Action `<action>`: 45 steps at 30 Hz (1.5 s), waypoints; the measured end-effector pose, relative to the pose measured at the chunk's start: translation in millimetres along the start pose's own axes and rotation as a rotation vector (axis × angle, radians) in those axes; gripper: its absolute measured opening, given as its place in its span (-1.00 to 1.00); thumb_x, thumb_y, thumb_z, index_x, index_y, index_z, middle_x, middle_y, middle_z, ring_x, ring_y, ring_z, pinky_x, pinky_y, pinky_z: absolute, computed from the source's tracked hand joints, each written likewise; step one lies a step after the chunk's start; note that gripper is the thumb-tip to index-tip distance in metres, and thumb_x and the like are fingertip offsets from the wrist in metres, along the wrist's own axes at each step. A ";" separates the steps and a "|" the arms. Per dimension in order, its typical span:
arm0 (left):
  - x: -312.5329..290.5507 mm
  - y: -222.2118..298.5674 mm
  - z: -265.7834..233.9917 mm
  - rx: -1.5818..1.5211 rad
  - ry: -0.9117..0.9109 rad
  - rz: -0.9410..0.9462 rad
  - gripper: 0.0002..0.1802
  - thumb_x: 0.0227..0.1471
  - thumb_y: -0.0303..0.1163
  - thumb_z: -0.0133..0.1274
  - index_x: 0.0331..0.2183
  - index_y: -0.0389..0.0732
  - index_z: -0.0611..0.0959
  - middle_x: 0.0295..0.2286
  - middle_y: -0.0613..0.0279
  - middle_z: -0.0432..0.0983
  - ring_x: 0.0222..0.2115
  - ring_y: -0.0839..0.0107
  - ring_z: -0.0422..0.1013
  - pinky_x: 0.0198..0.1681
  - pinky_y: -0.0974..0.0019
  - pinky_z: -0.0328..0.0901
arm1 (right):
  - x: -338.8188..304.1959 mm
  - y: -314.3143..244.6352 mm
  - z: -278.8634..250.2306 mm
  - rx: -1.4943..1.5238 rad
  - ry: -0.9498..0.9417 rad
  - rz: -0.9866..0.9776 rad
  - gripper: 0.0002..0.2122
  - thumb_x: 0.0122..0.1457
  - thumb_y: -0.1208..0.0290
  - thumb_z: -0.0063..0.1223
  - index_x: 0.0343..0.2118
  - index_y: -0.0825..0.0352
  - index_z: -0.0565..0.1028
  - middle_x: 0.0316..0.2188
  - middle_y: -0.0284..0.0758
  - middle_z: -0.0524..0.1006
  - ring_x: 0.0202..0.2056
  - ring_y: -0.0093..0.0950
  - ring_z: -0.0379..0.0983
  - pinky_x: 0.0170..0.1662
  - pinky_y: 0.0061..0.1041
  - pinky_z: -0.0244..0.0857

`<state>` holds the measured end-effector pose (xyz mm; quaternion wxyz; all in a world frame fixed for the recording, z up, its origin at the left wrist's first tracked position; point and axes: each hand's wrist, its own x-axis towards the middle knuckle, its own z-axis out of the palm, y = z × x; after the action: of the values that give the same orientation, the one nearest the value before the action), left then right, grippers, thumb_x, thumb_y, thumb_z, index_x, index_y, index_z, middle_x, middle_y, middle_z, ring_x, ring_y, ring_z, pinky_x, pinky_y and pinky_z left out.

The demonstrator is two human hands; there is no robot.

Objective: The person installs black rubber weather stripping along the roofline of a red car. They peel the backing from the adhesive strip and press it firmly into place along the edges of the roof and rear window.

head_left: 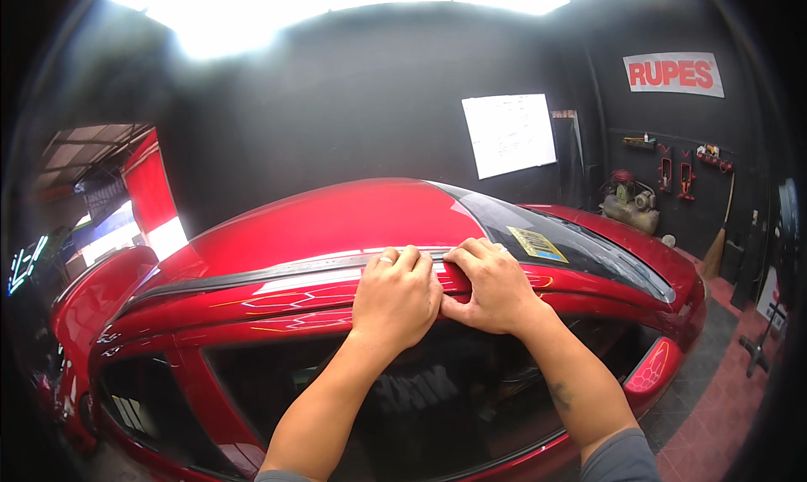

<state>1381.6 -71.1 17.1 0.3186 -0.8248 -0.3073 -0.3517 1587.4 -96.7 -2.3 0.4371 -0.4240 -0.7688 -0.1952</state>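
Observation:
A glossy red car [353, 217] fills the middle of the view, its windshield toward the right. Along the near edge of its roof runs a long black roof trim strip [252, 276], which looks lifted or uneven toward the left. My left hand [395, 295] is closed, its fingers curled over the strip near the middle of the roof; a ring shows on one finger. Right beside it, my right hand [492, 287] bends its fingers over the same strip, thumb lower against the red roof edge. The fingertips of both hands are partly hidden.
Below my arms are the dark side windows [420, 398] and a red side mirror [652, 366]. A yellow sticker [538, 244] is on the windshield. At the back right stand a compressor [630, 203], wall-hung tools [677, 173] and a broom [716, 248]. A whiteboard [509, 135] hangs on the dark wall.

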 end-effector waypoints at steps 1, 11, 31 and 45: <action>1.4 3.2 -1.3 -0.003 0.004 -0.006 -0.69 0.25 -0.32 0.12 -0.09 -0.26 0.80 -0.18 0.08 0.68 -0.11 0.03 0.58 0.07 -0.01 0.44 | 0.0 1.8 -0.2 0.004 0.025 -0.004 -0.52 0.12 0.03 0.39 -0.10 0.40 0.68 -0.15 -0.16 0.63 0.00 -0.16 0.59 0.17 -0.14 0.45; 6.7 13.0 -0.3 0.017 -0.048 -0.058 -0.64 0.26 -0.25 0.12 -0.08 -0.30 0.80 -0.15 0.03 0.67 -0.07 0.00 0.55 0.11 -0.05 0.40 | 3.2 33.3 3.2 0.119 -0.019 -0.088 -0.51 0.13 -0.01 0.46 -0.15 0.40 0.70 -0.15 -0.17 0.63 -0.02 -0.17 0.58 0.14 -0.12 0.48; -2.5 29.1 7.1 -0.044 0.057 -0.090 -0.42 0.36 0.05 0.14 0.05 -0.31 0.76 -0.01 -0.03 0.71 0.07 -0.02 0.59 0.30 -0.05 0.32 | -18.0 30.1 -15.6 -0.001 0.099 -0.042 -0.56 0.09 0.12 0.47 -0.14 0.39 0.64 -0.15 -0.14 0.60 -0.03 -0.09 0.53 0.08 -0.09 0.40; -176.2 -263.4 -148.8 0.165 -0.085 -0.349 -0.47 0.49 -0.05 -0.06 0.14 -0.20 0.77 0.14 0.00 0.68 0.30 0.05 0.46 0.41 -0.08 0.20 | 95.5 -143.5 74.9 0.066 -0.243 -0.193 -0.33 0.36 -0.20 0.24 0.06 0.51 0.61 0.04 0.01 0.60 0.19 -0.04 0.51 0.32 -0.06 0.36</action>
<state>1032.5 -71.0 43.7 0.3062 -0.7443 -0.4865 -0.3400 1406.7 -81.5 47.2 0.3337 -0.3543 -0.8591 -0.1583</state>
